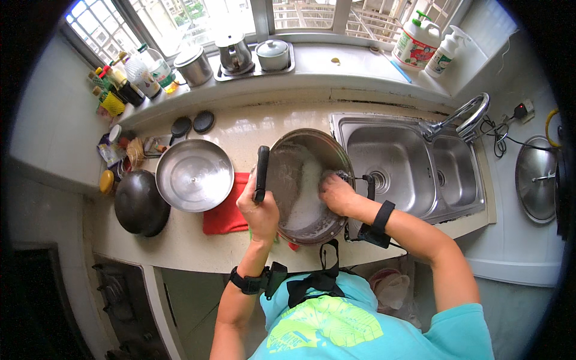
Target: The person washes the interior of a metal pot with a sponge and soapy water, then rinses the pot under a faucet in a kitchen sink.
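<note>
A large, deep metal pot (288, 180) with two black side handles stands tilted on the counter, beside the sink's left edge; whitish suds cover part of its inside. My left hand (260, 209) is closed around the pot's left handle (262, 173). Inside the pot, against the right part of its interior, my right hand (335, 193) presses a scouring pad (340, 174), which looks like metal wool and is mostly hidden by the fingers and blur. The right handle (370, 186) reaches over the sink rim. A folded red cloth (225, 216) lies left of the pot.
A double steel sink (391, 166) with a chrome faucet (454, 119) is at right. Left are a shallow metal pan (195, 175), an upturned dark wok (141, 202) and two black round lids (203, 121). Bottles (130, 87), a kettle (235, 54) and a lidded pot (272, 56) line the sill.
</note>
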`<state>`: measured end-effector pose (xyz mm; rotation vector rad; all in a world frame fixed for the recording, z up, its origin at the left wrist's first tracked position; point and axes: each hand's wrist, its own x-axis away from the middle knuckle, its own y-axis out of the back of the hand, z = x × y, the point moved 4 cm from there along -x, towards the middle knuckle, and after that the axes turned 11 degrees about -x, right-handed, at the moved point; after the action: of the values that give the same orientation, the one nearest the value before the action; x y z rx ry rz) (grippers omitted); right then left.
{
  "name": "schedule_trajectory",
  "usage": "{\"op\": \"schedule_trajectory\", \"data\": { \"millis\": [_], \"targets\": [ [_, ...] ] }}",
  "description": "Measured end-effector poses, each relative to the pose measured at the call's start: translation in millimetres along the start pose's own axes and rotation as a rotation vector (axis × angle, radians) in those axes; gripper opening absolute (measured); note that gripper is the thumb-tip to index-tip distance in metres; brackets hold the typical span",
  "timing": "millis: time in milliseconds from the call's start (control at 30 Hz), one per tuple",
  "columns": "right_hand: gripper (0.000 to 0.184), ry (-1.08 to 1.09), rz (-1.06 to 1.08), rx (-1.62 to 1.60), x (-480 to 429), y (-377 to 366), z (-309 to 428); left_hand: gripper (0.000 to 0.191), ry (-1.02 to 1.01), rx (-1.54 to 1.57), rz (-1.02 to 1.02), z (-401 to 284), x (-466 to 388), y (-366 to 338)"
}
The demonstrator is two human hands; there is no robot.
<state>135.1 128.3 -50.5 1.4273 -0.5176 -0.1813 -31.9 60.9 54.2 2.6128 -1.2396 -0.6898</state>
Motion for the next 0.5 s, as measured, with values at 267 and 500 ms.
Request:
{"op": "schedule_trajectory", "data": {
  "millis": [267,500],
  "targets": [
    [0.035,-0.052,0.471,-1.028,3.3,16.9,55.1,0.038,-0.028,0.018,0.005,0.1,10.7,-11.4],
    [0.040,-0.101,0.330,-1.711,11.5,42.1,71.0,0.036,-0.071,0.012,0.038,-3.4,17.7,-11.9]
  ]
}}
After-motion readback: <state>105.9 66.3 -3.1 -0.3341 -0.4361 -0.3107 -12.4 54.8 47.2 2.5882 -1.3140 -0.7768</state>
